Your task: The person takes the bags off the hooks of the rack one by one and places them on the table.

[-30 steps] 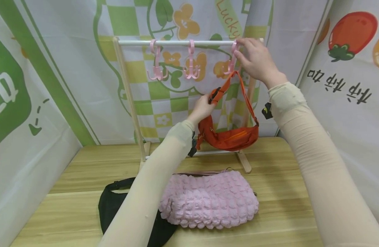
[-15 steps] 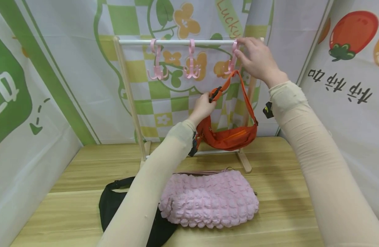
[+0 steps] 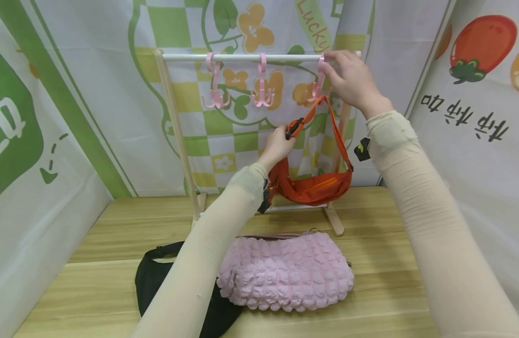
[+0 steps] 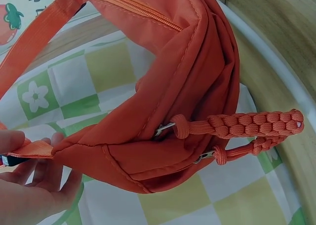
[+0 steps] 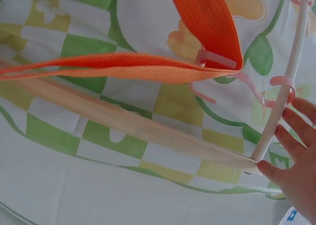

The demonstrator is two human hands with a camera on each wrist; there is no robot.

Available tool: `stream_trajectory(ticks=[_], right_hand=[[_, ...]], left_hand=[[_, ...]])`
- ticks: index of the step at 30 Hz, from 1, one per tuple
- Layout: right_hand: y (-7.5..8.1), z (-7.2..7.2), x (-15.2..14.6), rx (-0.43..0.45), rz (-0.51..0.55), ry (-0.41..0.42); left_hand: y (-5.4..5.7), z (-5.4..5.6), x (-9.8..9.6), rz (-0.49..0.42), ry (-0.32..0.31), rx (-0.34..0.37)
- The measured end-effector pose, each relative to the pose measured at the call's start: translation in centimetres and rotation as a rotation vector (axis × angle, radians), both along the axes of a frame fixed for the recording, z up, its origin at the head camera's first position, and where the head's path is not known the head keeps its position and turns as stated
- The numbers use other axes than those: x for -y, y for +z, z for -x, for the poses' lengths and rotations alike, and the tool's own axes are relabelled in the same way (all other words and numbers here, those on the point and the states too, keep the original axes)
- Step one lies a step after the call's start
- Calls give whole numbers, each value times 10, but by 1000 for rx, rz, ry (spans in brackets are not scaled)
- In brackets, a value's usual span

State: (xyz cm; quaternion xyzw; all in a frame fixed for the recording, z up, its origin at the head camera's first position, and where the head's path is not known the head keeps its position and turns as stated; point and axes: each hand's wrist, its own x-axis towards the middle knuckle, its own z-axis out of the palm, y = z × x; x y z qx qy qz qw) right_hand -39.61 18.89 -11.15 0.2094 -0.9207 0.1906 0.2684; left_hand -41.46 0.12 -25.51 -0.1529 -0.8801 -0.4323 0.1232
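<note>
An orange waist bag hangs by its strap from the rightmost pink hook. My left hand pinches the strap end beside the black buckle. In the left wrist view the fingers hold the webbing next to the bag body, whose braided zipper pulls dangle. My right hand is at the top of the same hook, thumb and forefinger on it by the white bar. The right wrist view shows the strap loop caught on a prong; the thumb is hidden there.
Two more pink hooks, one at left and one in the middle, hang on the rack's bar. A pink puffy bag lies on the wooden table, partly over a black bag. Patterned cloth stands behind the rack.
The orange bag has shifted very slightly left, still on the hook. Both hands keep nearly the same places; the other bags have not moved.
</note>
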Motion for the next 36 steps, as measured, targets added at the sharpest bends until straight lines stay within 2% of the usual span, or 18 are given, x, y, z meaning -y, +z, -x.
stream_trajectory(ticks=[5, 12, 24, 36], right_hand=[[-1, 1, 0, 11, 17, 3], [-2, 0, -1, 1, 18, 18], [-1, -2, -1, -5, 4, 14], [-1, -3, -1, -17, -9, 13]], left_hand=[[1, -1, 1, -20, -2, -5], [9, -4, 3, -36, -6, -57], [22, -6, 10, -86, -37, -45], [32, -8, 12, -94, -11, -77]])
